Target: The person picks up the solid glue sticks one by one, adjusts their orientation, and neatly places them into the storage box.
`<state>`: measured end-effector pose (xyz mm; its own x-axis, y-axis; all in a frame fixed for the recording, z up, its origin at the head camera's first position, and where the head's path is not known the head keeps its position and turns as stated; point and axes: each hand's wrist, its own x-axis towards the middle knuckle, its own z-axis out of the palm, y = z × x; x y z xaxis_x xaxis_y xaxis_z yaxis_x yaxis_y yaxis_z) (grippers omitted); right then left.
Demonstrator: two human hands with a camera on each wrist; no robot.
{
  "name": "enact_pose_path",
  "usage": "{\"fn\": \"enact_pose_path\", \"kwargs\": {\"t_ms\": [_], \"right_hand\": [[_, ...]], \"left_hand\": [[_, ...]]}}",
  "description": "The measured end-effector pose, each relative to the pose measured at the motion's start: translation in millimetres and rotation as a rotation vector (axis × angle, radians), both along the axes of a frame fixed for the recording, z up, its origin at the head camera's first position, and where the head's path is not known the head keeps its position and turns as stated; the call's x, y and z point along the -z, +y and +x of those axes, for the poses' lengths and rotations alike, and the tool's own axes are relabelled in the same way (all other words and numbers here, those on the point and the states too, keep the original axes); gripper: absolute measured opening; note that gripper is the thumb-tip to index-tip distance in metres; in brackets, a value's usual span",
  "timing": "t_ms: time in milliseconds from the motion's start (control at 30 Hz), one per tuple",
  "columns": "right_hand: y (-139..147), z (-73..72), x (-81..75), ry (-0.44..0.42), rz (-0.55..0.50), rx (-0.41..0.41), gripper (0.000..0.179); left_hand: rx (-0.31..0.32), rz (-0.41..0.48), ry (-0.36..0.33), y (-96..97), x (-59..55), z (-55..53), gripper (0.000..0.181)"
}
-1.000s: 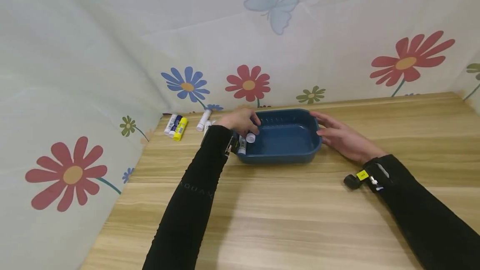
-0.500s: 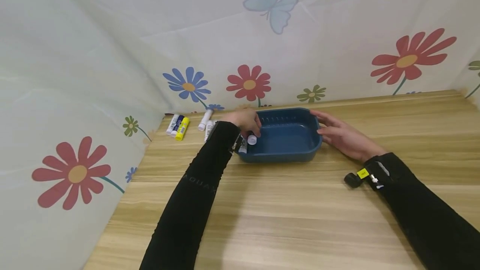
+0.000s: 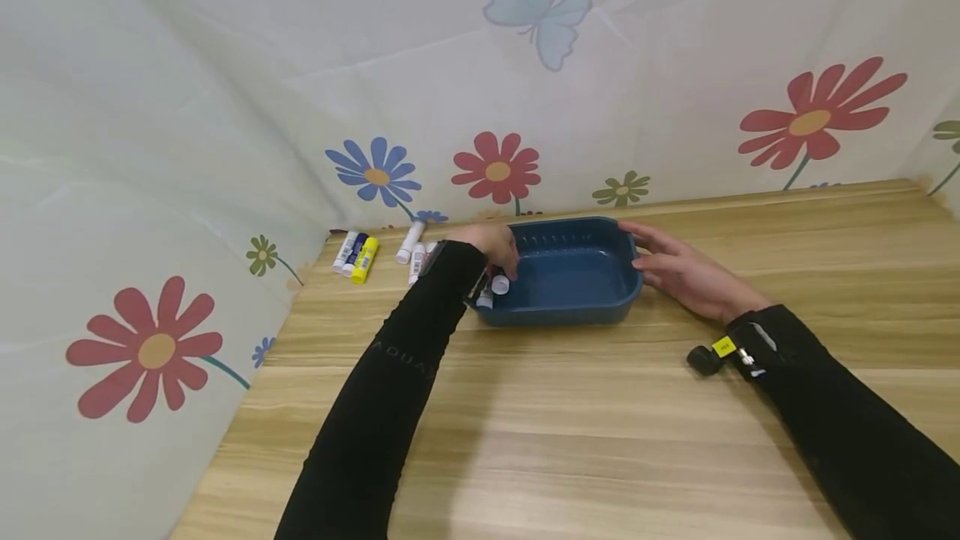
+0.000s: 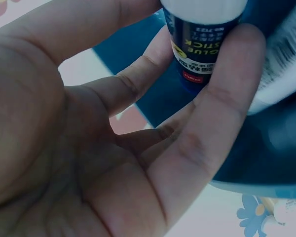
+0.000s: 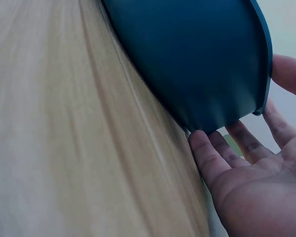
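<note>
A dark blue plastic bin (image 3: 570, 277) sits on the table. My left hand (image 3: 491, 244) is over its left end and holds a glue stick (image 4: 200, 47) between thumb and fingers. This stick has a dark blue label and a white end, whose round face shows in the head view. Beside it in the bin lies another glue stick (image 4: 283, 61), white with a barcode, partly hidden by my hand and wrist. My right hand (image 3: 686, 277) is at the bin's right end. Its extended fingers (image 5: 207, 153) touch the outer end wall, with the thumb at the rim.
Left of the bin lie white glue sticks (image 3: 410, 242), some partly behind my left wrist. Farther left, a yellow glue stick (image 3: 364, 260) lies beside a dark blue one (image 3: 355, 253) and a white one (image 3: 345, 251). A flower-printed sheet (image 3: 675, 90) borders the table (image 3: 600, 415).
My left hand has sunk slightly into the bin with the glue stick, and its fingers look more drawn together. The right hand and the bin have stayed in place.
</note>
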<state>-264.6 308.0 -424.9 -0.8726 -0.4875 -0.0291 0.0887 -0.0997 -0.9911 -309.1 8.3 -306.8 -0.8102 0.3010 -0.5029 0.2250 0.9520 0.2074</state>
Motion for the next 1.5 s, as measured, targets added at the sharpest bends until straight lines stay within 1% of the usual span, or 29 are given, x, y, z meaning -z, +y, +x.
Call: {"fn": "enact_pose_path", "kwargs": {"t_ms": [100, 200, 300, 500, 767, 900, 967, 1067, 1200, 1400, 1500], "right_hand": [[0, -0.2, -0.2, 0.0, 0.004, 0.002, 0.063], [0, -0.4, -0.4, -0.002, 0.003, 0.004, 0.063], [0, -0.5, -0.8, 0.0, 0.002, 0.001, 0.063], [0, -0.2, 0.3, 0.001, -0.012, 0.0, 0.063], [1, -0.3, 2.9, 0.014, 0.003, -0.006, 0.063], [1, -1.5, 3.1, 0.023, 0.009, -0.016, 0.063], [1, -2.4, 3.2, 0.026, 0.011, -0.02, 0.063], [0, -2.7, 2.8, 0.025, 0.013, -0.019, 0.063], [0, -2.0, 2.2, 0.023, 0.013, -0.017, 0.062], [1, -1.3, 2.3, 0.033, 0.017, -0.028, 0.063], [1, -1.5, 2.6, 0.03, 0.011, -0.025, 0.063]], "left_hand": [[-0.004, -0.054, 0.024, 0.3, 1.6, 1.1, 0.024], [0.028, -0.107, 0.05, 1.9, 4.0, 2.3, 0.021], [0.041, -0.147, 0.063, 3.1, 5.9, 3.9, 0.018], [0.041, -0.158, 0.08, 2.3, 8.0, 6.7, 0.018], [0.078, -0.169, 0.048, 2.4, 8.7, 3.5, 0.029], [0.102, -0.186, 0.027, 2.1, 8.6, 2.5, 0.024], [0.111, -0.187, 0.017, 1.6, 8.5, 2.2, 0.02], [0.106, -0.179, 0.016, 0.9, 8.1, 2.4, 0.017], [0.084, -0.14, 0.02, -1.3, 8.0, 3.3, 0.017], [0.077, -0.081, 0.024, -6.5, 10.1, 4.5, 0.019], [0.077, -0.052, 0.024, -8.4, 11.2, 3.5, 0.02]]}}
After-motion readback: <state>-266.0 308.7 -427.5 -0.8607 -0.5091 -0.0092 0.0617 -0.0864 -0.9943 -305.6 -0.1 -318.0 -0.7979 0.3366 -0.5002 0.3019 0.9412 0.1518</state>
